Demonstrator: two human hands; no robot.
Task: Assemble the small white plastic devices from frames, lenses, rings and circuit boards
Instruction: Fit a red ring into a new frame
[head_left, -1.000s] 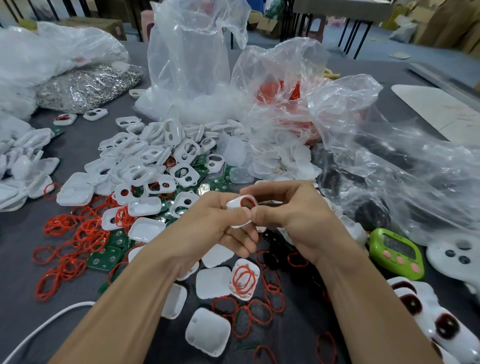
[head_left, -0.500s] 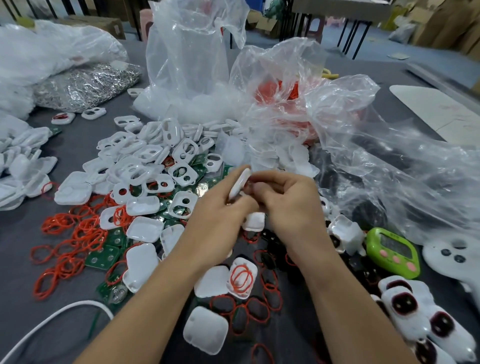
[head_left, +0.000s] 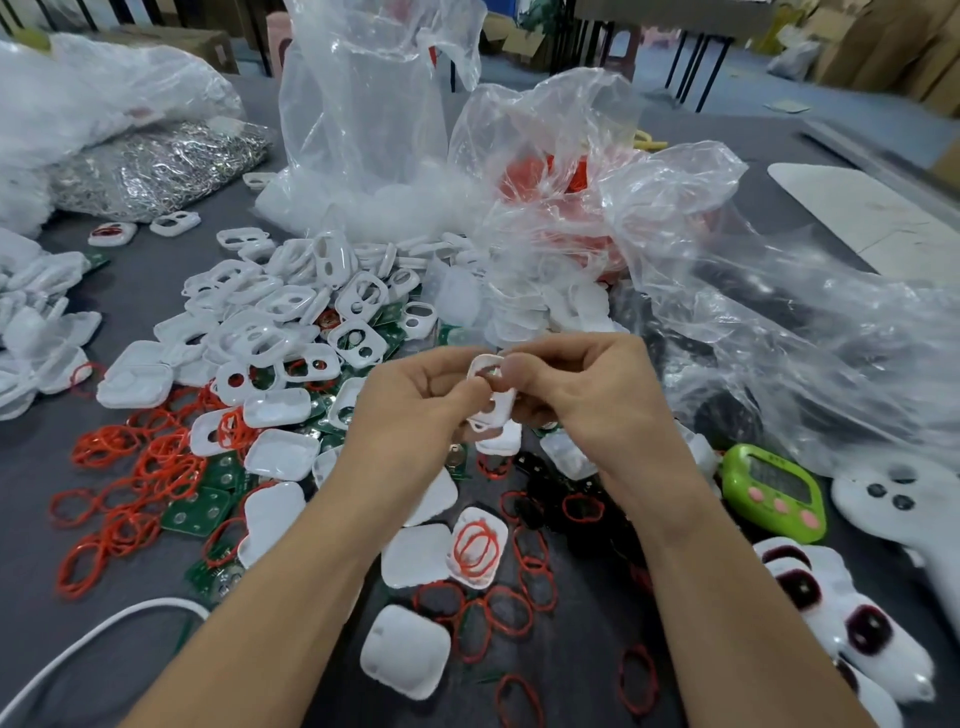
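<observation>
White frame (head_left: 492, 395) pinched between left hand (head_left: 415, 410) and right hand (head_left: 587, 400), apparently upright.

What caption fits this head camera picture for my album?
Left hand and right hand hold a white frame above scattered red rings.

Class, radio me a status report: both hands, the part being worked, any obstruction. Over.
Left hand and right hand both pinch one white frame, held above the table. Nothing blocking it. Red rings lie loose below, clear of the grip.
</observation>
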